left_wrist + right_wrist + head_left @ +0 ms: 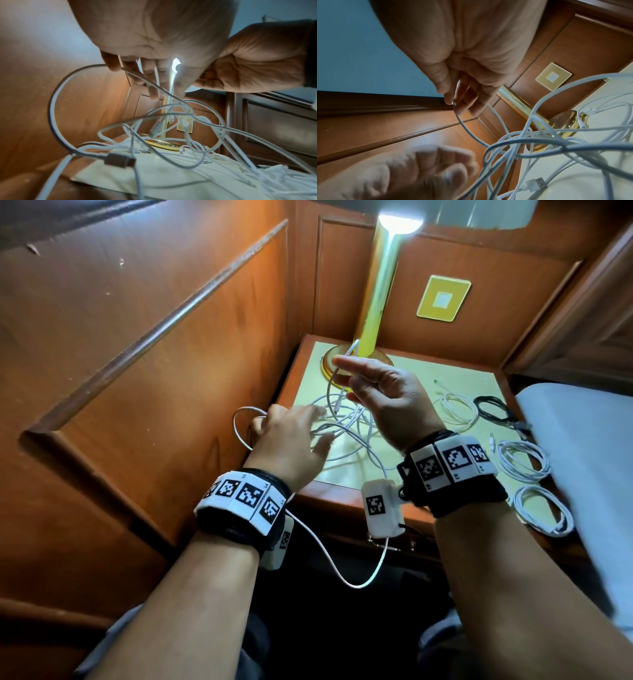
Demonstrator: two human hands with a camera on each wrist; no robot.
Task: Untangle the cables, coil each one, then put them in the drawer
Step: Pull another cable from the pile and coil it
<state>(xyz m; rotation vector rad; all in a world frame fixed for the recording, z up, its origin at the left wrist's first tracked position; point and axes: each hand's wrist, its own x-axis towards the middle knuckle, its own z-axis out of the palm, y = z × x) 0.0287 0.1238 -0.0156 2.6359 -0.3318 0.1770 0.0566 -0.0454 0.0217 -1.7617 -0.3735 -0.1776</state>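
Several white cables, one tangle (346, 428), on the desk (442, 371) before a lamp (378, 302); four coils, three white (524, 460) and one black (493, 407), lie well apart at its right edge. Right hand (380, 392) pinches one cable near its raised end. Left hand (291, 440) holds a loop (239, 428) off the desk's left side, fingers curled round it. Handling, judged: light, limp, smooth, prone to snag at crossings. Take hold just behind a plug (534, 184) and feed it back through.

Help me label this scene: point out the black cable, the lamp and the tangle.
black cable (493, 407): head view, on its coiled loop.
lamp (380, 289): head view, on the brass stem.
tangle (349, 422): head view, on the crossed white strands.
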